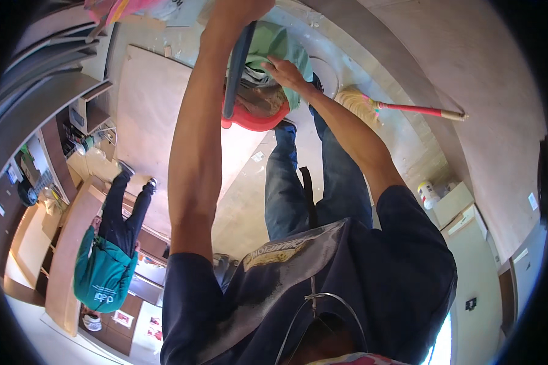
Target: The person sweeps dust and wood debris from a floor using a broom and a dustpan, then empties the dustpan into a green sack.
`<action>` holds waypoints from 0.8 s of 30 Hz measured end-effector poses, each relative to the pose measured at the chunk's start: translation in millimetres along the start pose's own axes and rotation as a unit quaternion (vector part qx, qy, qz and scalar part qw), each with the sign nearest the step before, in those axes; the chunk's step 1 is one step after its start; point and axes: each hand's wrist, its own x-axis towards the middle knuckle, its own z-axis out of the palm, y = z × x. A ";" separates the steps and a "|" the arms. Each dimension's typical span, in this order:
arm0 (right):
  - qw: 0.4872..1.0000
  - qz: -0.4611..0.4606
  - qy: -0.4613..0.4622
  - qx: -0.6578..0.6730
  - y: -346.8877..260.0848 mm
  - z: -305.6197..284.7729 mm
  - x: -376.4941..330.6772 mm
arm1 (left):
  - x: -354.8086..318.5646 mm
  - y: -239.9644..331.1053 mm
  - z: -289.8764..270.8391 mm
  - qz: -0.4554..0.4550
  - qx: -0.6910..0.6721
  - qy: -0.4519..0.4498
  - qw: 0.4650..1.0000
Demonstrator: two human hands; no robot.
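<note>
My left hand [234, 13] grips the top of a dark blue upright handle [236, 67] that runs down to a red dustpan [256, 118]. The dustpan holds brownish dust and debris and hangs just above my feet. My right hand [283, 72] clutches the edge of a light green plastic bag [280, 42] right behind the dustpan. The bag's mouth lies against the pan, and I cannot tell how far it is open. My legs in blue jeans and my dark shirt fill the lower middle of the view.
A straw broom [359, 103] with a pink handle lies on the floor to the right. Plywood sheets [146, 109] cover the floor at left. Another person in a green shirt [103, 274] stands by counters at left. A white container [428, 194] sits on a cabinet at right.
</note>
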 end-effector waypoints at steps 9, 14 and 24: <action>1.000 0.026 -0.004 0.018 31.2 -36.6 -26.7 | 10.9 66.1 23.6 -0.123 -0.081 -0.125 0.981; 0.997 0.059 0.017 0.036 43.4 -59.8 -9.1 | 16.3 98.9 28.4 -0.122 -0.038 -0.133 0.983; 0.994 0.102 0.017 0.042 45.1 -62.3 -32.5 | -66.8 111.5 -54.4 -0.179 -0.074 -0.115 0.974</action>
